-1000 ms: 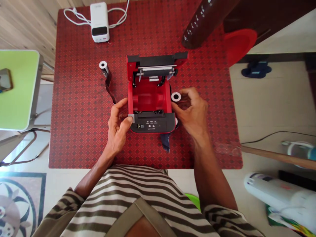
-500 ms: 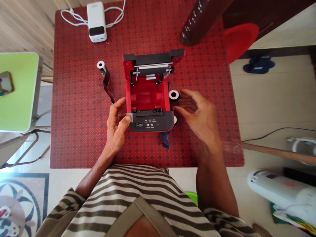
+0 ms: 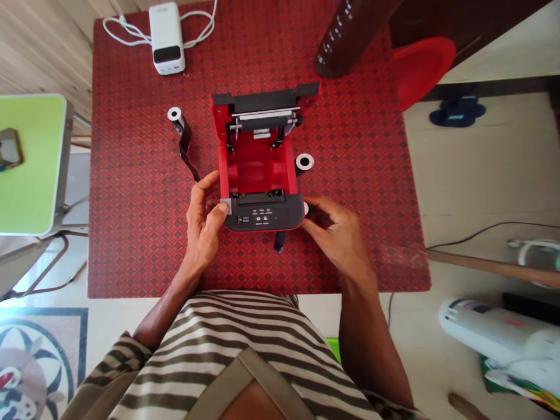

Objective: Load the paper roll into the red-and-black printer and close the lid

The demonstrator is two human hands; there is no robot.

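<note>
A small red-and-black printer sits on the table with its lid raised and its red roll compartment bare inside. My left hand grips its left front corner, thumb on the grey latch. At the right front corner, the fingers and thumb of my right hand close around a small dark ribbon roll with a white core, mostly hidden by the hand and printer. A dark ribbon tail sticks out under the printer's front. Another white-cored roll stands just right of the printer.
A third roll trails dark ribbon at the left of the red patterned table. A white power bank with a cable lies at the far left. A dark bottle stands at the back, a red stool beyond it.
My right hand has moved down and left from beside the upper right roll to the lower one, and its fingers have closed there. The ribbon tail has shifted. My left hand stays on the printer.
</note>
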